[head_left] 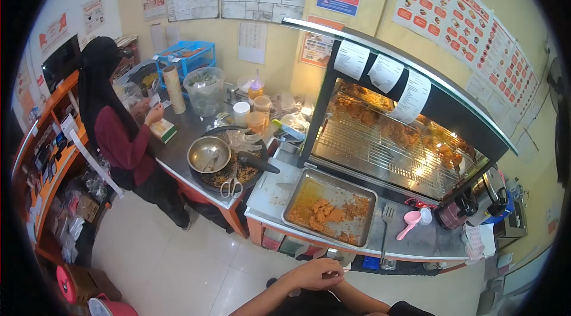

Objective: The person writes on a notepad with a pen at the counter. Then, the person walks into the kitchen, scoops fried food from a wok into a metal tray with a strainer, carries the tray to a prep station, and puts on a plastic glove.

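Note:
Low in the view, my left hand (316, 273) and my right hand (340, 281) are clasped one over the other in front of my body, with fingers folded in. My left hand lies on top and hides much of the right one. No object shows in either. Beyond them on the counter sits a metal tray (301, 228) with orange fried food (324, 212) and crumbs. Right of the tray lie a slotted metal turner (388, 215) and a pink scoop (408, 225).
A glass warming cabinet (380, 158) with fried pieces stands behind the tray. Left are a metal bowl (209, 155), scissors (231, 187) and a knife (257, 164). Another person (122, 131) stands at the far left counter, hands raised over it.

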Demonstrator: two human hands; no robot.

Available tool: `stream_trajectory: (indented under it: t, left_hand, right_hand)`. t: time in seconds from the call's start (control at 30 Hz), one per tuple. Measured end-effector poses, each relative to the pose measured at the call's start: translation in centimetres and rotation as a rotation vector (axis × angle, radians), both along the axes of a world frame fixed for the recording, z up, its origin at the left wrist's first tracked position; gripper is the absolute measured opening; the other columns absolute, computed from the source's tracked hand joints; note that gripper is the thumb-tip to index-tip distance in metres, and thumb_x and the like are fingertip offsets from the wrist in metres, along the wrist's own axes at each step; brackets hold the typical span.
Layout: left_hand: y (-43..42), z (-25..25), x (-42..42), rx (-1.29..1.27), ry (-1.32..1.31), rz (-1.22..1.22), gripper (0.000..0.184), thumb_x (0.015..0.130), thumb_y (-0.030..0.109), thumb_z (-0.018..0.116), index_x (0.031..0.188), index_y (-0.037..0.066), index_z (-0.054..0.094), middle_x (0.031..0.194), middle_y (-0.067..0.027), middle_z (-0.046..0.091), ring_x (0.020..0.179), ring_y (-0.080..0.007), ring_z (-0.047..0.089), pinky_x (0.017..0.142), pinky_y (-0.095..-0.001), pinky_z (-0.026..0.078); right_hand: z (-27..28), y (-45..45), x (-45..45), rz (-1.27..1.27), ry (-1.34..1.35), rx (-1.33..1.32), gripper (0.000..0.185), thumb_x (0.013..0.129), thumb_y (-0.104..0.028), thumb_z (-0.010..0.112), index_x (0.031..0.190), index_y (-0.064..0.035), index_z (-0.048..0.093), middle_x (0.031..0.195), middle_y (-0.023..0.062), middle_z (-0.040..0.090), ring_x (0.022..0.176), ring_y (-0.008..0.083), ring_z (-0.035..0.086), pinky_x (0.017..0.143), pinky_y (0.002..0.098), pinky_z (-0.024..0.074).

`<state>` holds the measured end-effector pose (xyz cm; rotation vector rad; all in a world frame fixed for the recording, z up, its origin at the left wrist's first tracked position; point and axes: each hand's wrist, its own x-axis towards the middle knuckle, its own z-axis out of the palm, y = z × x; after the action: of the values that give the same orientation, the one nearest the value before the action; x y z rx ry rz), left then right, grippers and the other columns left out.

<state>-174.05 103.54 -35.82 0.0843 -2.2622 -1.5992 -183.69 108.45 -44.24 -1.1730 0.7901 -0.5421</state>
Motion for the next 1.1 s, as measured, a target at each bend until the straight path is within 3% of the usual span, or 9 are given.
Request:
stream_trajectory:
  t: [0.13, 0.23, 0.33, 0.43, 0.53, 0.73, 0.83, 1.03, 1.1]
  left_hand:
    - [0.0, -0.2, 0.3, -0.056, -0.327, -0.071, 0.022, 0.090, 0.026, 0.059, 0.086, 0.004, 0.059, 0.083, -0.0111, 0.057, 0.081, -0.0287, 0.057, 0.074, -0.0364, 0.046]
    - [-0.1, -1.0, 0.4, -0.149, -0.242, -0.049, 0.023, 0.090, 0.027, 0.058, 0.086, 0.004, 0.061, 0.080, -0.0109, 0.057, 0.078, -0.0286, 0.058, 0.071, -0.0367, 0.047]
    - [0.8, 1.1, -0.3, -0.085, 0.087, 0.045, 0.022, 0.089, 0.026, 0.059, 0.086, 0.004, 0.061, 0.083, -0.0118, 0.059, 0.079, -0.0299, 0.058, 0.076, -0.0355, 0.047]
    - [0.7, 1.4, -0.4, -0.064, 0.024, 0.002, 0.022, 0.090, 0.024, 0.059, 0.085, 0.003, 0.061, 0.083, -0.0127, 0.058, 0.079, -0.0305, 0.058, 0.076, -0.0364, 0.048]
    - [0.9, 0.8, -0.2, 0.002, -0.026, 0.072, 0.025, 0.091, 0.024, 0.057, 0.080, 0.002, 0.060, 0.074, -0.0115, 0.058, 0.068, -0.0297, 0.058, 0.063, -0.0344, 0.047]
    - [0.6, -1.1, 0.5, -0.014, -0.159, 0.064, 0.025, 0.091, 0.022, 0.059, 0.078, 0.001, 0.061, 0.067, -0.0128, 0.056, 0.065, -0.0295, 0.056, 0.060, -0.0338, 0.046]
    - [0.3, -2.0, 0.4, -0.083, -0.071, 0.073, 0.022, 0.090, 0.018, 0.060, 0.077, 0.001, 0.059, 0.074, -0.0119, 0.056, 0.067, -0.0267, 0.054, 0.062, -0.0355, 0.043]
    - [0.2, 1.5, -0.5, -0.095, 0.125, 0.026, 0.018, 0.089, 0.019, 0.060, 0.084, 0.002, 0.061, 0.088, -0.0119, 0.058, 0.082, -0.0267, 0.057, 0.072, -0.0347, 0.046]
    - [0.2, 1.5, -0.5, -0.059, 0.067, 0.045, 0.018, 0.090, 0.019, 0.059, 0.085, 0.002, 0.062, 0.086, -0.0120, 0.058, 0.083, -0.0268, 0.058, 0.073, -0.0347, 0.047]
  right_hand:
    - [0.2, 0.2, -0.1, -0.015, -0.001, -0.002, 0.023, 0.094, -0.021, 0.058, 0.109, -0.0037, 0.063, 0.104, 0.0073, 0.065, 0.100, 0.0147, 0.060, 0.089, 0.0309, 0.0483]
    - [0.1, 0.4, -0.2, -0.028, -0.008, 0.002, 0.023, 0.094, -0.021, 0.058, 0.108, -0.0037, 0.063, 0.104, 0.0073, 0.065, 0.100, 0.0149, 0.060, 0.089, 0.0309, 0.0483]
    - [0.2, 0.6, -0.2, -0.040, -0.015, -0.002, 0.023, 0.094, -0.021, 0.058, 0.108, -0.0036, 0.063, 0.103, 0.0073, 0.065, 0.099, 0.0150, 0.060, 0.089, 0.0309, 0.0483]
    - [0.2, 0.6, -0.2, -0.050, -0.019, -0.007, 0.023, 0.094, -0.021, 0.057, 0.107, -0.0036, 0.063, 0.102, 0.0073, 0.065, 0.099, 0.0151, 0.060, 0.089, 0.0310, 0.0483]
    - [0.3, 0.8, -0.2, -0.054, -0.022, -0.014, 0.022, 0.094, -0.021, 0.057, 0.107, -0.0036, 0.063, 0.102, 0.0072, 0.065, 0.099, 0.0152, 0.060, 0.089, 0.0310, 0.0483]
    - [0.4, 1.0, -0.1, -0.068, -0.018, -0.025, 0.022, 0.094, -0.021, 0.057, 0.106, -0.0035, 0.064, 0.100, 0.0072, 0.066, 0.098, 0.0155, 0.060, 0.088, 0.0310, 0.0483]
    - [0.2, 1.2, -0.1, -0.077, -0.024, -0.024, 0.022, 0.094, -0.021, 0.057, 0.106, -0.0034, 0.064, 0.100, 0.0072, 0.066, 0.098, 0.0156, 0.060, 0.088, 0.0311, 0.0484]
    - [0.4, 1.3, -0.2, -0.086, -0.027, -0.036, 0.021, 0.094, -0.020, 0.057, 0.105, -0.0034, 0.064, 0.098, 0.0072, 0.066, 0.097, 0.0159, 0.060, 0.088, 0.0311, 0.0484]
    - [0.2, 1.2, -0.1, -0.089, -0.031, -0.037, 0.021, 0.094, -0.020, 0.057, 0.105, -0.0033, 0.064, 0.098, 0.0072, 0.066, 0.097, 0.0160, 0.060, 0.087, 0.0311, 0.0484]
